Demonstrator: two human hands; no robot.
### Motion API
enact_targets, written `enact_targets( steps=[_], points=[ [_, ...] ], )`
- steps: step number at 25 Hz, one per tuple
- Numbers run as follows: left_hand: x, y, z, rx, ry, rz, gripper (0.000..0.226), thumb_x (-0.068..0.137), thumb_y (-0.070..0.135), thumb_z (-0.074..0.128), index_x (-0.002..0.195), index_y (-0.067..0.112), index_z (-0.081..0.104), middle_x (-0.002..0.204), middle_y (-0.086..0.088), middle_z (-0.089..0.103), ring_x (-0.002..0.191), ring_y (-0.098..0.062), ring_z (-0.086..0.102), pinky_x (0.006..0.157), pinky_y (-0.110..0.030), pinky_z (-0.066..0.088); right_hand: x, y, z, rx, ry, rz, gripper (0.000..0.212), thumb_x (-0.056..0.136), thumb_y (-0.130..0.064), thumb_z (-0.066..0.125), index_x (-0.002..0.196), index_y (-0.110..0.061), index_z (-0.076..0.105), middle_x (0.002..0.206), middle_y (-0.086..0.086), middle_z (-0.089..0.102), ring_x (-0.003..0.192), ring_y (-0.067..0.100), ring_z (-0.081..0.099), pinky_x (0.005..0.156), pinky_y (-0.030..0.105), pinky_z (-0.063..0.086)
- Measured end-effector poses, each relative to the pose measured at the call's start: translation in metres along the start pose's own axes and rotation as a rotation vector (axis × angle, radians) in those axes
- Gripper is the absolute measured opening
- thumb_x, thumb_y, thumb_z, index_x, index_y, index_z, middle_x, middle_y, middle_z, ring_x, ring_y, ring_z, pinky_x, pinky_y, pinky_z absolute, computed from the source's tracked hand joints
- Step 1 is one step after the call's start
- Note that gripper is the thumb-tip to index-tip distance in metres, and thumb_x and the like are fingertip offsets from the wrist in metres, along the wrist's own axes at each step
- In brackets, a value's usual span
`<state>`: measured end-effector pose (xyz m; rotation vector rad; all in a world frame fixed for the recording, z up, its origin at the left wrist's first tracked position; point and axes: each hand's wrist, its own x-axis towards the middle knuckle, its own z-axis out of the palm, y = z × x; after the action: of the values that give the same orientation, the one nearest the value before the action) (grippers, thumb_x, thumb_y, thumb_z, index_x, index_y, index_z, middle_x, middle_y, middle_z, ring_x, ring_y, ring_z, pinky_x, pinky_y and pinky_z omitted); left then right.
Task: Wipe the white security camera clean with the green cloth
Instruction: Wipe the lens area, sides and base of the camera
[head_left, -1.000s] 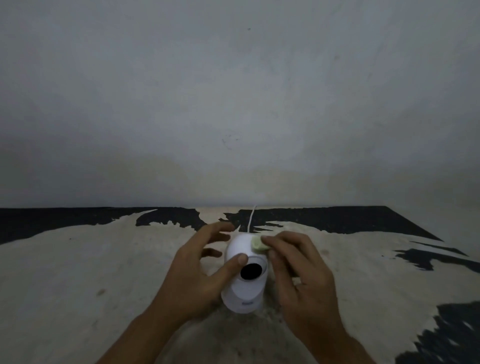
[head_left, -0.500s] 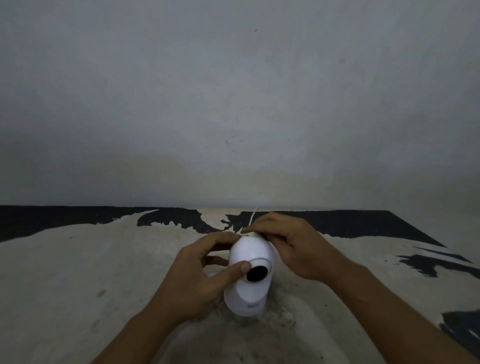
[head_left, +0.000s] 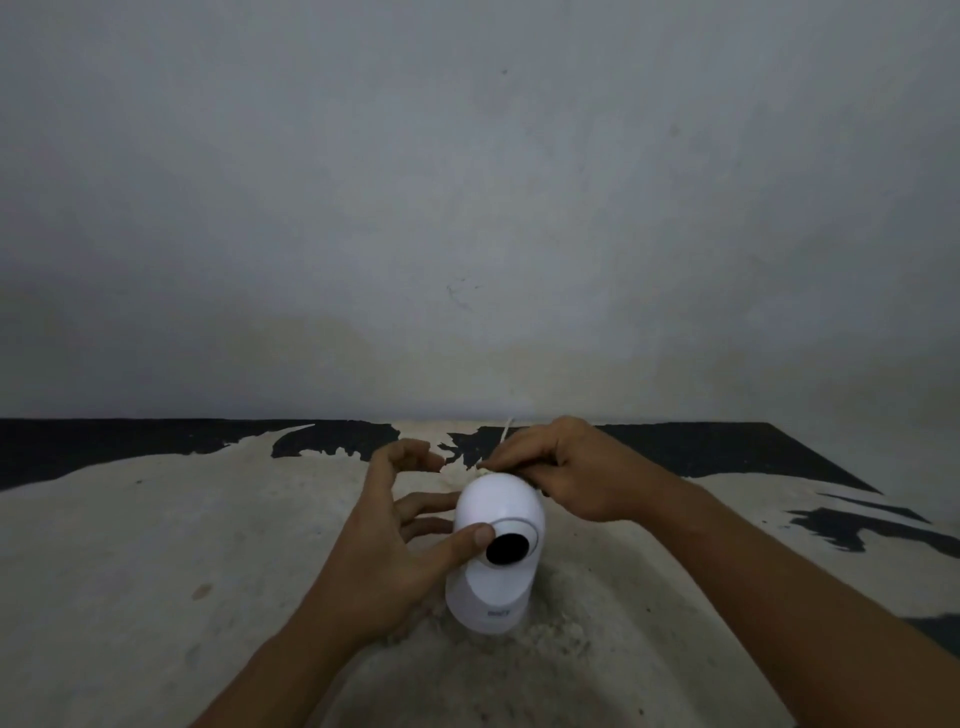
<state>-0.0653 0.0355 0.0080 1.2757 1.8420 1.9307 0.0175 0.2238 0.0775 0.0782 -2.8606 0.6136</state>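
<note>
Your right hand (head_left: 576, 467) has swung from the front of the white security camera (head_left: 496, 551) round to the back of its dome, fingers pinched on the green cloth (head_left: 485, 469), of which only a sliver shows, while your left hand (head_left: 395, 540) steadies the body, thumb by the lens and the other fingers spread open. Standing on the worn, patchy surface (head_left: 156, 545) near the wall (head_left: 467, 208), the camera may tip toward you if you press too hard. Its thin white cable (head_left: 506, 428) runs just under your knuckles and could snag.
</note>
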Motion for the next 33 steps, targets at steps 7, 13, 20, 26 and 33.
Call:
enact_targets(
  steps=[7,13,20,26,33],
  points=[
    [0.0,-0.001,0.0,-0.04,-0.01,-0.003,0.072,0.061,0.035,0.083,0.117,0.032,0.038,0.123,0.012,0.047,0.1,-0.012,0.064,0.08,-0.031,0.057,-0.006,-0.02,-0.012,0.25,0.168,0.025,0.02,0.09,-0.023,0.061,0.107,-0.026,0.071,0.105,-0.014,0.07,0.093,-0.003,0.064,0.079,0.017,0.051],
    [0.001,-0.001,0.0,-0.017,0.004,0.001,0.075,0.06,0.033,0.081,0.117,0.036,0.034,0.122,0.013,0.047,0.097,-0.008,0.064,0.077,-0.023,0.056,-0.007,-0.012,-0.004,0.096,0.072,0.091,0.017,0.095,-0.027,0.052,0.095,-0.029,0.069,0.09,-0.019,0.067,0.085,-0.004,0.061,0.077,0.021,0.046],
    [0.0,-0.002,0.001,-0.038,-0.003,0.004,0.075,0.059,0.034,0.081,0.118,0.037,0.034,0.12,0.015,0.048,0.098,-0.014,0.064,0.08,-0.03,0.057,-0.021,-0.027,-0.008,0.064,0.091,-0.08,0.019,0.09,-0.025,0.061,0.107,-0.026,0.07,0.108,-0.015,0.069,0.104,0.001,0.058,0.09,0.023,0.046],
    [-0.001,-0.001,0.001,-0.053,0.006,0.013,0.083,0.059,0.028,0.082,0.123,0.031,0.031,0.119,0.009,0.048,0.095,-0.016,0.065,0.081,-0.033,0.057,-0.036,-0.033,0.005,-0.183,0.174,-0.319,0.023,0.091,-0.019,0.059,0.112,-0.02,0.068,0.115,-0.009,0.068,0.108,0.011,0.054,0.086,0.031,0.048],
    [0.0,-0.004,0.0,-0.05,0.01,0.012,0.088,0.059,0.031,0.082,0.126,0.033,0.027,0.121,0.007,0.049,0.098,-0.017,0.065,0.081,-0.032,0.057,-0.013,-0.019,-0.003,0.054,0.106,0.036,0.02,0.095,-0.022,0.052,0.108,-0.025,0.067,0.103,-0.011,0.069,0.093,0.001,0.061,0.082,0.023,0.049]
  ],
)
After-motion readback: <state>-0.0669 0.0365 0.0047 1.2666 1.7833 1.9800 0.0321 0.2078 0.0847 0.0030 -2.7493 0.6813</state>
